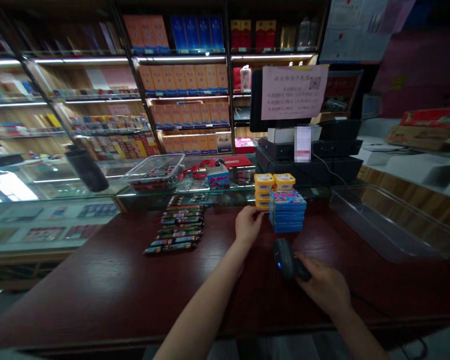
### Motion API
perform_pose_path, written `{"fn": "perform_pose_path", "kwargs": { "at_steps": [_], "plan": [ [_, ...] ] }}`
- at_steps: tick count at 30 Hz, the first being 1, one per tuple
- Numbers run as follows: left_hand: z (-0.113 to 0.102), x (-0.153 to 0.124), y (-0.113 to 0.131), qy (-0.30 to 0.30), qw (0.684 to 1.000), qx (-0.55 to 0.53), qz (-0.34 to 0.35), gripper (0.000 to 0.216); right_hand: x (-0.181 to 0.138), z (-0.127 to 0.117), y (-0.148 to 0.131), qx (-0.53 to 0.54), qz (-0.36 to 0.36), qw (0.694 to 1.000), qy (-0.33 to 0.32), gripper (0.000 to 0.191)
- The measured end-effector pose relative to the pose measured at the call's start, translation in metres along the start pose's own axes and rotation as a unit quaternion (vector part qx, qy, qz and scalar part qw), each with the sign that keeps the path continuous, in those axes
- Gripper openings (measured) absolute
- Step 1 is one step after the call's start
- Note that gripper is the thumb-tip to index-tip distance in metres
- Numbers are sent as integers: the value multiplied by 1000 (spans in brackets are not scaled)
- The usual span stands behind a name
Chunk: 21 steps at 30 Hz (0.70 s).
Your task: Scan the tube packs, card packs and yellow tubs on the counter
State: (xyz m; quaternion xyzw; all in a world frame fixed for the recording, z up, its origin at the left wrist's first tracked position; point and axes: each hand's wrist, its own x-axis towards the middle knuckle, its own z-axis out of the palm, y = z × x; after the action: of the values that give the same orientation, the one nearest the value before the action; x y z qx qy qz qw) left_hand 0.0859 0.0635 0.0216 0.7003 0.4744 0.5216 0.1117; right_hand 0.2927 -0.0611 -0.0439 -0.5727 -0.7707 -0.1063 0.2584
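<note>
At a shop desk (116, 280) of dark red wood, a person's right hand (326, 287) is closed around the grip of a handheld barcode scanner (287, 257), its head raised off the surface and turned toward the goods ahead, a small blue light showing on it; the left hand (248, 224) reaches forward, fingertips touching the foot of a stack of yellow tubs (264, 190), though whether they pinch a tub or merely rest on it cannot be told. Just beside the tubs, touching them, stands a stack of blue packets (288, 212); both stacks are whole and upright, nothing lifted from them. To the left lies a row of slim dark sticks (178, 227), side by side, well apart from either hand; a clear bin (390, 225) sits at the right edge. Behind, on the glass counter, are a clear tray (155, 170) and a till (307, 150) with a pink notice (294, 92); lit shelves (189, 105) of cartons fill the wall.
</note>
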Motion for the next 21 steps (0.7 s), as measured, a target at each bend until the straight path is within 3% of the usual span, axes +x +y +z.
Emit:
{"fn": "perform_pose_path", "kwargs": {
  "at_steps": [6, 13, 17, 21],
  "plan": [
    [-67, -28, -41, -18, 993, 105, -51, 12, -5, -4, -3, -14, 1, 1000, -1, 33],
    [-167, -64, -72, -8, 972, 218, -86, 14, -9, 3, 9, -13, 17, 999, -28, 37],
    [-218, -89, -81, -6, 943, 316, -107, 19, -9, 5, 15, -8, 32, 998, -61, 40],
    [-246, -110, -86, -21, 906, 401, -137, 27, -10, 7, 18, -17, 36, 997, -59, 42]
  ]
}}
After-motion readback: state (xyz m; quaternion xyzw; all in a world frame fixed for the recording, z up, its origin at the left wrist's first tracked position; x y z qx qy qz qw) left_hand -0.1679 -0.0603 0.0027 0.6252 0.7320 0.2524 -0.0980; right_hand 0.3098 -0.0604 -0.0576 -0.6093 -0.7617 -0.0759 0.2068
